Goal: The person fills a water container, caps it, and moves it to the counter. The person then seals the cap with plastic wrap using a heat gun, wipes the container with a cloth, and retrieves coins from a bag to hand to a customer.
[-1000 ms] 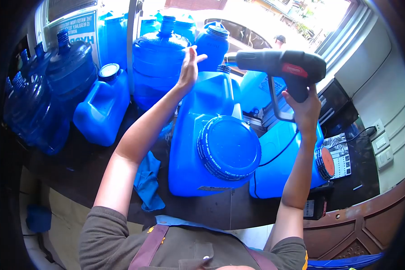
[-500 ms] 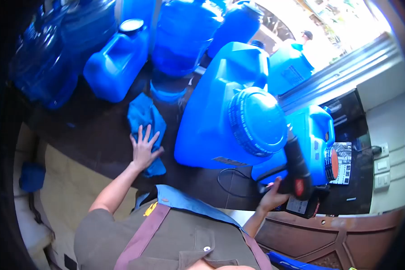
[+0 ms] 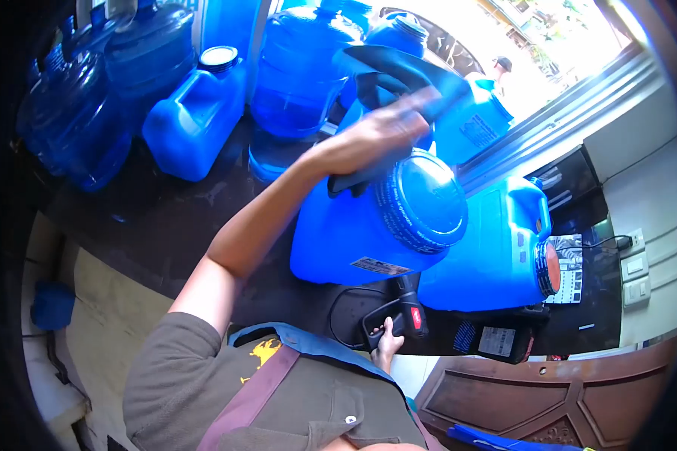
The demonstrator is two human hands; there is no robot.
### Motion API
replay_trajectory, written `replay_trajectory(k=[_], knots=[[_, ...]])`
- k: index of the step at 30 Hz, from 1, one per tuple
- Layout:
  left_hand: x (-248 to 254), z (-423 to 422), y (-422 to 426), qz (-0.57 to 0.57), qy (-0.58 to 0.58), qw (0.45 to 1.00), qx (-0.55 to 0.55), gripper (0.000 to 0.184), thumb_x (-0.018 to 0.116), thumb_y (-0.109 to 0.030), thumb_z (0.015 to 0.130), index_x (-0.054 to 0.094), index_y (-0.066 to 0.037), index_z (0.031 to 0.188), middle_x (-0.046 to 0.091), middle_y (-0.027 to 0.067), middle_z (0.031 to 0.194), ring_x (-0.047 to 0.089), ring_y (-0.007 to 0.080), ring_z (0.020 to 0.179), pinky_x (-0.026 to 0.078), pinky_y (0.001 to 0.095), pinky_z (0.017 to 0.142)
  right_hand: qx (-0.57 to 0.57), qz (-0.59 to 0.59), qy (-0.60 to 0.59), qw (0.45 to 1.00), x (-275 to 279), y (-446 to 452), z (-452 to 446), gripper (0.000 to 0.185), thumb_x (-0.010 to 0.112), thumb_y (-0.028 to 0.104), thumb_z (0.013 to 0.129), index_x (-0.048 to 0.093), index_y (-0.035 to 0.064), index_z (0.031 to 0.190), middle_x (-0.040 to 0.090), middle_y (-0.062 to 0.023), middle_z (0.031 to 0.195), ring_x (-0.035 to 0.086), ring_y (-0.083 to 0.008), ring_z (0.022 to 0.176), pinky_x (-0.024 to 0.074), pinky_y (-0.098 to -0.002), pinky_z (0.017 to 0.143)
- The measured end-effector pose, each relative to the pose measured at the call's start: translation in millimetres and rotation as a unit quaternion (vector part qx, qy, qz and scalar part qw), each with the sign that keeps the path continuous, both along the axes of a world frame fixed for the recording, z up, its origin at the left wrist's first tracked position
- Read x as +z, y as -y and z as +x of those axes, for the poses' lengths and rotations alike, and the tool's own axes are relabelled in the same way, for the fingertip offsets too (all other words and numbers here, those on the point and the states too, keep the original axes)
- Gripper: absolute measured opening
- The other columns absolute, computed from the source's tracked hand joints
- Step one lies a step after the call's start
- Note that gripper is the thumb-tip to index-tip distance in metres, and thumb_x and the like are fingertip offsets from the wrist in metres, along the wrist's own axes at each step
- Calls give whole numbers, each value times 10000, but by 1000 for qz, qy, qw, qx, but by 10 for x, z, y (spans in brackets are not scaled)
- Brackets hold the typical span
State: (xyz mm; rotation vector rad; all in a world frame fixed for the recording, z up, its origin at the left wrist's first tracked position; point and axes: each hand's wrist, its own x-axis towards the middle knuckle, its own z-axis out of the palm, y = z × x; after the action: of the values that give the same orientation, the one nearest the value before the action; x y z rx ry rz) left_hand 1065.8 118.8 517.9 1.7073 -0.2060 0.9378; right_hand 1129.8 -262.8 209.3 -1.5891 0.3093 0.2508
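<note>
My left hand (image 3: 376, 137), blurred at the fingers, grips a dark blue cloth (image 3: 417, 69) above the large blue water container (image 3: 331, 244). Part of the cloth hangs down beside the container's wide round blue cap (image 3: 430, 199). The cloth and hand cover much of the container's upper side. Low in front of the same container, my right hand (image 3: 388, 342) is wrapped around the handle of a black heat gun (image 3: 411, 310) with a red label. The heat gun's nozzle end is partly hidden by the container. Its black cord (image 3: 332, 323) loops on the dark table.
Another blue container (image 3: 478, 259) with an orange-brown cap lies at right. A smaller blue jug (image 3: 192, 124) and several large clear-blue water bottles (image 3: 297, 83) line the back. A dark boxy device (image 3: 498, 342) sits at the front edge. Outside, a person (image 3: 502, 66) is visible.
My left hand has lifted the cloth off the table and swung it up and right over the container. My right hand has brought the heat gun left and lower.
</note>
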Motion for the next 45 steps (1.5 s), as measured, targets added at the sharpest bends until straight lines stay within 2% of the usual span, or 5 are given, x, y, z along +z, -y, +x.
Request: replay_trajectory(k=[12, 27, 34, 40, 45], knots=[[-503, -632, 371, -160, 12, 938, 307, 369, 412, -248, 976, 613, -27, 1193, 665, 141, 1023, 609, 169, 939, 438, 287, 871, 234, -490, 107, 833, 695, 449, 195, 649, 546, 615, 851, 675, -19, 797, 644, -276, 833, 623, -451, 875, 462, -500, 784], [-1980, -249, 329, -135, -93, 900, 405, 374, 418, -263, 981, 554, -24, 1233, 568, 182, 1224, 556, 276, 1115, 440, 368, 937, 428, -39, 208, 879, 1122, -296, -77, 246, 615, 223, 925, 648, 31, 1075, 646, -79, 918, 614, -115, 801, 498, -270, 696], [-2134, -1229, 2243, 99, -27, 934, 342, 499, 465, -368, 940, 499, -28, 1304, 434, 227, 1374, 471, 396, 1211, 375, 484, 995, 539, 427, -351, 635, 1160, -450, -398, 685, 485, 491, 945, 248, 83, 1442, 448, -160, 1329, 539, -230, 1135, 480, -382, 926], [-1250, -1222, 2233, 164, -57, 943, 285, 1059, 630, -638, 765, 81, -125, 1512, 242, 178, 1517, 258, 412, 1376, 173, 620, 1069, 316, 211, 107, 919, 1756, -327, 42, 377, 605, 260, 936, 513, 68, 1246, 568, -31, 1082, 538, -101, 927, 454, -269, 836], [-1825, -1053, 1884, -162, -188, 897, 367, 1240, 809, -443, 677, -65, -133, 1501, 9, 169, 1552, 79, 347, 1430, 159, 494, 1129, 409, 160, 456, 774, 1990, -1284, 1464, 582, 458, 570, 917, 513, 63, 1197, 541, -130, 1152, 496, -225, 1015, 382, -377, 826]])
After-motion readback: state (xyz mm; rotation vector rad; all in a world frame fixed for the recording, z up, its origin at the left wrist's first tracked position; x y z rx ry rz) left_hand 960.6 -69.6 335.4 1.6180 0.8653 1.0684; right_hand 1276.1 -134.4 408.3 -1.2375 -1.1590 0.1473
